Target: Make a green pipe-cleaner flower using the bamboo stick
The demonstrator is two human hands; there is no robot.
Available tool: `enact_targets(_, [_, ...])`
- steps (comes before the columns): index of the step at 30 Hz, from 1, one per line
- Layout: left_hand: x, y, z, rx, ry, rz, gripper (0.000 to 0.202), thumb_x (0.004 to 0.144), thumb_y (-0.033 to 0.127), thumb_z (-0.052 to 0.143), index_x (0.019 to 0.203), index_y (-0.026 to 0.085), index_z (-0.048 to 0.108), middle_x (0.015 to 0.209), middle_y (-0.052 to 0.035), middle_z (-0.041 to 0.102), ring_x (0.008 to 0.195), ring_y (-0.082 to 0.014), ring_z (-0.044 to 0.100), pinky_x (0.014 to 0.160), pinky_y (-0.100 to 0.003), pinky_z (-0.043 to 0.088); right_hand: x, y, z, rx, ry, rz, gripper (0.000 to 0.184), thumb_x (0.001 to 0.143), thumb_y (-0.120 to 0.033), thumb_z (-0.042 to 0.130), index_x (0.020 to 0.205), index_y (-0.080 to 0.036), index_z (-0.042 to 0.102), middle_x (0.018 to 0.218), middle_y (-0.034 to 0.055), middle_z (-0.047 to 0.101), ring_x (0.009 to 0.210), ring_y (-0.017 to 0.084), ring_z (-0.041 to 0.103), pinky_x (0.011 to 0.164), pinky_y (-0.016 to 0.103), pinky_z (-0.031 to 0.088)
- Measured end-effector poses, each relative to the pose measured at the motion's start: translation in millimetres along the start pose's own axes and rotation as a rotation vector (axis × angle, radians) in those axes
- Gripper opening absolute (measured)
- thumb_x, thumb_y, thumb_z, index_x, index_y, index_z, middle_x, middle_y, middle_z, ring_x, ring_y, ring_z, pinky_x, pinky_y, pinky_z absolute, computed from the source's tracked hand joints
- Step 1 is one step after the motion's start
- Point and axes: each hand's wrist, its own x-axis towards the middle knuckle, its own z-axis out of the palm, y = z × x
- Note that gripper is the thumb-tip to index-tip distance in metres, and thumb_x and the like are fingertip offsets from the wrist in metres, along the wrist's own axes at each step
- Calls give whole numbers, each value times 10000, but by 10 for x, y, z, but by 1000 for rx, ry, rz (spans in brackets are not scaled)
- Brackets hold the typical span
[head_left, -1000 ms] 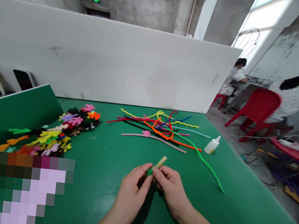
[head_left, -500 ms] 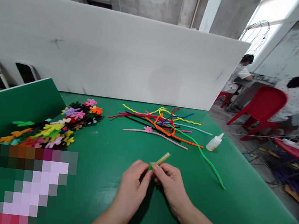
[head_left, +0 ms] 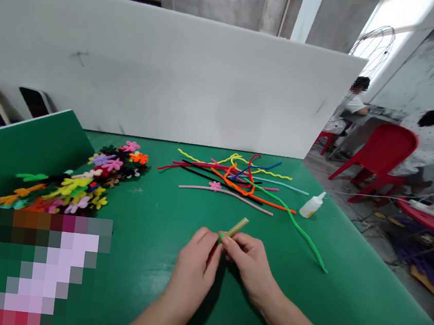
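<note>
Both my hands meet low in the middle, just above the green table (head_left: 342, 300). My right hand (head_left: 248, 266) pinches a short pale-green stick (head_left: 238, 227) that points up and to the right. My left hand (head_left: 194, 268) is closed in a pinch at the stick's lower end, where a bit of green material (head_left: 220, 238) shows between the fingertips. What that green bit is I cannot make out.
A tangle of coloured pipe cleaners (head_left: 238, 177) lies beyond my hands, with a long green one (head_left: 302, 238) trailing right. A small glue bottle (head_left: 311, 205) stands right of them. Felt flowers (head_left: 83, 184) are heaped at left. A white board (head_left: 164, 69) backs the table. Two people sit beyond by red chairs (head_left: 381, 154).
My hands stay pinched together on the stick. It has slid slightly up in the picture as my head tipped; nothing was let go.
</note>
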Motion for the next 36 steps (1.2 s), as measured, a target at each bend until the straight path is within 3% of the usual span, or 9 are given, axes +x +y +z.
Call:
enact_targets(4, [26,-33,9,-37,86,-45,126,797,181,458,819,165,581,694,-23,559,639,-151,529,595,-263,443,28,10,-16,1,8,36,344,673,-436,601,511,-137,544,450,-42,415,449,82,337,449,219,243])
enact_targets(7, [32,-62,15,-94,85,-42,211,794,165,460,955,162,597,745,-39,592,677,-153,549,621,-265,457,34,21,-16,16,-5,73,347,665,-450,602,529,-134,556,448,-41,429,434,77,341,435,213,229])
enact_targets(13, [62,-22,-7,-146,50,-60,207,771,143,474,876,160,651,713,-35,605,661,-146,555,603,-253,458,50,20,-30,56,-54,113,341,670,-446,602,556,-131,535,473,-47,427,449,70,337,444,210,223])
enact_targets(24, [62,-25,1,-152,35,-91,224,754,141,472,902,115,638,717,-42,571,655,-150,530,592,-260,441,35,-8,-27,16,-94,126,399,665,-463,597,471,-148,445,430,-77,316,441,59,240,438,225,159])
enact_targets(30, [70,-59,-1,-140,-10,-163,298,721,137,488,1002,100,579,721,-14,475,610,-130,484,536,-241,414,74,-38,-87,66,-195,177,317,649,-399,644,554,-104,575,447,-69,375,444,51,261,441,221,159])
enact_targets(36, [98,-62,-59,-181,-122,-154,349,685,115,505,1032,125,540,811,-8,431,537,-80,421,482,-214,370,98,-88,-143,136,-309,214,196,619,-290,683,616,-99,637,456,-60,451,430,47,325,462,209,254])
